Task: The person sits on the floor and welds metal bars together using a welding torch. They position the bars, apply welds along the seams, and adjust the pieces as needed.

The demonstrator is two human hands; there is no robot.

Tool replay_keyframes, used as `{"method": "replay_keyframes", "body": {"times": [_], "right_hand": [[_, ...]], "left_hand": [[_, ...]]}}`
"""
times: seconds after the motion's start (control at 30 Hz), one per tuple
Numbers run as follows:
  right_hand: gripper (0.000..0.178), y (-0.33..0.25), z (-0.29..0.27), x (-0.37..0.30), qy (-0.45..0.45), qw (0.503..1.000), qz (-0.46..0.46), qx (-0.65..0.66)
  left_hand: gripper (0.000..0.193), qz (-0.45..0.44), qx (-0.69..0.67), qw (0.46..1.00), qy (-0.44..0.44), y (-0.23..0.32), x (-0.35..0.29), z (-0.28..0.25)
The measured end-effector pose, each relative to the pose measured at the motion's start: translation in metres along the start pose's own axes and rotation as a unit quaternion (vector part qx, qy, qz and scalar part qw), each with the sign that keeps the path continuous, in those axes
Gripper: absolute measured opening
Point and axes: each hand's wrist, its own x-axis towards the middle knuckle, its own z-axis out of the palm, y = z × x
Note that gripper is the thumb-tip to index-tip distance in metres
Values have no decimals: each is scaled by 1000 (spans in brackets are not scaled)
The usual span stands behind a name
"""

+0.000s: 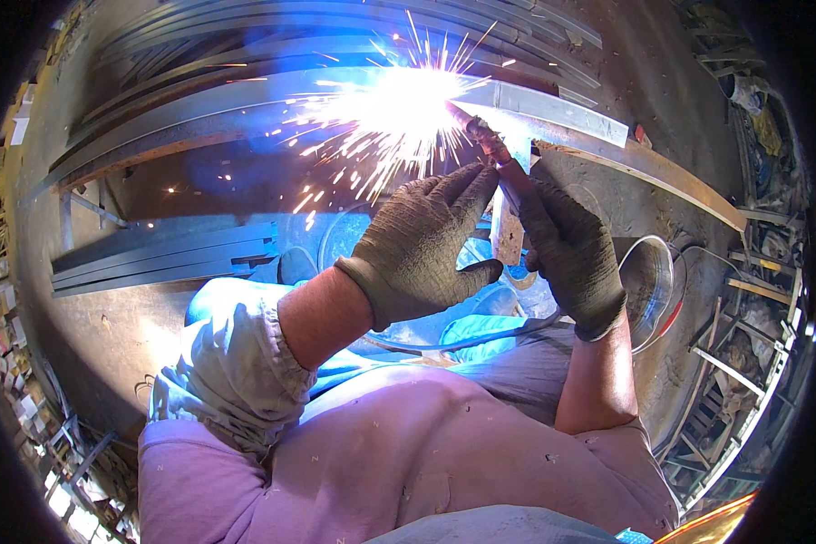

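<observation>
My right hand (571, 240), in a dark, dirty work glove, is closed around a welding torch (488, 140). The torch's tip points up and left into a blinding white arc (408, 95) that throws sparks. My left hand (431, 240), gloved alike, has its fingers stretched toward the torch neck and its thumb apart. Its fingertips lie against or just beside the torch; I cannot tell which. Beneath the arc runs a long metal bar (562, 118), its surface at the weld hidden by glare. A cable (480, 343) passes below my hands.
More long metal bars (517, 36) lie along the far side. Several steel tubes (163, 263) are stacked at the left. A rusty beam (648, 172) extends to the right. A metal bucket-like container (648, 281) stands near my right wrist, with metal frames (734, 372) and scrap farther right.
</observation>
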Motion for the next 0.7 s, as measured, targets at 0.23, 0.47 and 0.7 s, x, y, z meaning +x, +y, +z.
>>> {"method": "replay_keyframes", "body": {"times": [0.23, 0.47, 0.7], "right_hand": [[37, 3, 0, 1, 12, 999, -29, -22], [33, 7, 0, 0, 12, 1000, -16, 6], [30, -7, -4, -1, -7, 996, 79, 31]], "left_hand": [[96, 2, -29, 1000, -4, 0, 3, -2], [96, 28, 57, 998, 14, -3, 0, -3], [72, -10, 94, 995, -45, -28, 13, -52]]}}
